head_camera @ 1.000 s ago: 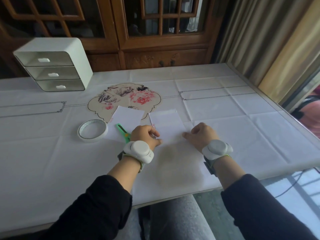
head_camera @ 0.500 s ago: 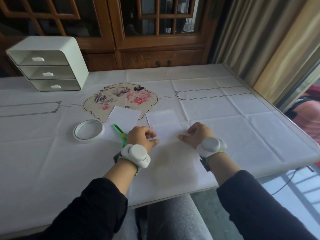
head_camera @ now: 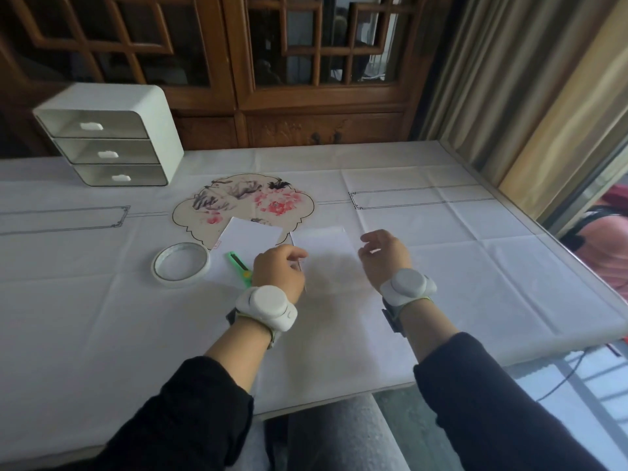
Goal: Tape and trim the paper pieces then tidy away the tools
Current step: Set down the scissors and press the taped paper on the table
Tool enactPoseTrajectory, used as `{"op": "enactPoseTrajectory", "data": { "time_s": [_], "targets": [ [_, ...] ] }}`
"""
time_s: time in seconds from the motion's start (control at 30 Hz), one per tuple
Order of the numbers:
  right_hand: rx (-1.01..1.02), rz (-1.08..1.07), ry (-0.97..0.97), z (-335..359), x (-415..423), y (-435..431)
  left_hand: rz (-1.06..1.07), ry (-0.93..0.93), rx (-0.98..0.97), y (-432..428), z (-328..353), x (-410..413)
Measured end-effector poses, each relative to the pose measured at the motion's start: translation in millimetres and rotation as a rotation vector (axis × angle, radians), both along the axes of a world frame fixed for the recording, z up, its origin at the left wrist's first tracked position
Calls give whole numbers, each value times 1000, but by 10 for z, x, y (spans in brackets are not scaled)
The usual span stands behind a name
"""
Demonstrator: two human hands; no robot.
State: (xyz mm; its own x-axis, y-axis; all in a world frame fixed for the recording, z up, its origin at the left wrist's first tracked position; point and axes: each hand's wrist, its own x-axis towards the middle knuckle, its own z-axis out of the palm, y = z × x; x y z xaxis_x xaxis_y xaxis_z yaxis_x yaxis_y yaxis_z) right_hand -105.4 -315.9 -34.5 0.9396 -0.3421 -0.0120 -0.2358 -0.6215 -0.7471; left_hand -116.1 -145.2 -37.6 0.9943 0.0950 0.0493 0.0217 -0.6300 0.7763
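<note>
Two white paper pieces lie side by side on the white tablecloth: the left piece (head_camera: pixel 251 237) and the right piece (head_camera: pixel 321 244). My left hand (head_camera: pixel 280 271) has curled fingers and pinches the left edge of the right piece. Just off that piece's right side, my right hand (head_camera: pixel 384 256) hovers with loosely curled fingers and holds nothing. Green-handled scissors (head_camera: pixel 239 264) lie left of my left hand, partly hidden by it. A roll of clear tape (head_camera: pixel 180 265) lies flat further left.
A painted fan-shaped sheet (head_camera: pixel 243 203) lies behind the papers, partly under the left piece. A white three-drawer unit (head_camera: pixel 108 134) stands at the back left, drawers closed. The table edge (head_camera: pixel 560 239) runs along the right, with a person's pink garment (head_camera: pixel 608 239) beyond it.
My right hand has lifted off the paper and its fingers have loosened. My left hand stays at the paper's left edge. The camera has shifted slightly.
</note>
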Motion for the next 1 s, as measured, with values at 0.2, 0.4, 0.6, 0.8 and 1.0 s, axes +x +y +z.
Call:
{"op": "enactPoseTrajectory", "data": {
  "time_s": [0.2,0.4,0.6,0.8,1.0],
  "targets": [
    [-167,114,157,-9,337,254,56,274,-327,-64,82,172],
    [-167,127,175,-69,373,275,136,370,-604,-90,134,315],
    [-68,102,121,-183,388,220,166,359,-782,-91,63,385],
    [-32,117,86,-219,406,179,216,392,-840,-90,82,445],
    [-24,131,54,-226,395,158,94,267,-559,-154,84,453]
  ]
}}
